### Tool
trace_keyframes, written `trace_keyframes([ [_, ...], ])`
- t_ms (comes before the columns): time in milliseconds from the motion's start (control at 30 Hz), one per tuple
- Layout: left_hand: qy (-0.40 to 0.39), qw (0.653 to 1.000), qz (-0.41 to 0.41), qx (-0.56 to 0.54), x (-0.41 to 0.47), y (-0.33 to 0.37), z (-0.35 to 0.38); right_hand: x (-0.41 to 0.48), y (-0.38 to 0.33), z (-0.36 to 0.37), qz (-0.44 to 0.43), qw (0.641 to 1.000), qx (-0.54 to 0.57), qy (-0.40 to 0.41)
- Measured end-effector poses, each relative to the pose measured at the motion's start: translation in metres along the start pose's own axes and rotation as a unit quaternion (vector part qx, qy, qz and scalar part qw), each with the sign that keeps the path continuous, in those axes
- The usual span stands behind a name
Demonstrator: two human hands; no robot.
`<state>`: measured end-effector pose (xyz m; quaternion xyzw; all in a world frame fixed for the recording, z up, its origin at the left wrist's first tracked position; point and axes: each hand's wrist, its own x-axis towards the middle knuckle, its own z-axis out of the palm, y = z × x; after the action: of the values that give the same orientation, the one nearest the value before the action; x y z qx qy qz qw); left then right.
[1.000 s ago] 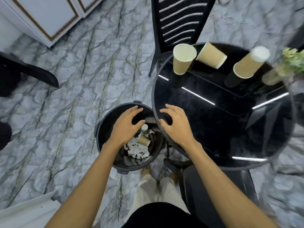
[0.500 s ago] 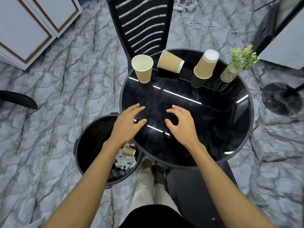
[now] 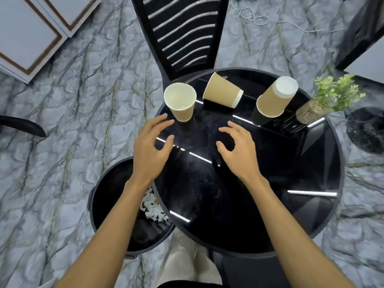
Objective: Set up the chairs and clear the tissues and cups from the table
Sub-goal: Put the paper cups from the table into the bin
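Observation:
Three brown paper cups stand along the far side of the round black glass table (image 3: 311, 204). An upright open cup (image 3: 181, 104) is at the left, a cup on its side (image 3: 222, 92) in the middle, an upside-down cup (image 3: 275, 96) to the right. My left hand (image 3: 152, 149) hovers open just short of the upright cup. My right hand (image 3: 236, 150) is open over the table's middle, fingers curled, holding nothing. A black bin (image 3: 112, 208) stands on the floor left of the table, with white tissues (image 3: 152, 207) in it.
A black slatted chair (image 3: 182, 34) is pushed against the table's far side. A small potted plant (image 3: 328, 98) sits at the table's right rim. Another chair seat (image 3: 249, 269) is below the table's near edge. Cables (image 3: 253, 15) lie on the marble floor.
Both hands have left the bin and moved forward over the table toward the cups. The view has lifted from the bin to the table.

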<state>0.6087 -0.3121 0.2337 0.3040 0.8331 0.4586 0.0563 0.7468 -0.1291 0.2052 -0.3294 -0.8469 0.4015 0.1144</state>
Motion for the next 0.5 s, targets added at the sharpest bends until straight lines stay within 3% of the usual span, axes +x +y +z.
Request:
trace_keyframes([
  [133,0.018,1.000,0.023,-0.001,0.042,0.001,0.007,0.045,-0.003,0.000,-0.018,0.999,0.003,0.047],
  [267,-0.029,0.999,0.030,0.032,0.082,-0.002,0.017,0.091,-0.001,-0.002,-0.048,0.995,-0.029,0.085],
  [500,-0.131,0.988,0.026,0.075,0.113,-0.019,0.041,0.143,0.015,0.004,-0.031,0.996,-0.085,0.015],
])
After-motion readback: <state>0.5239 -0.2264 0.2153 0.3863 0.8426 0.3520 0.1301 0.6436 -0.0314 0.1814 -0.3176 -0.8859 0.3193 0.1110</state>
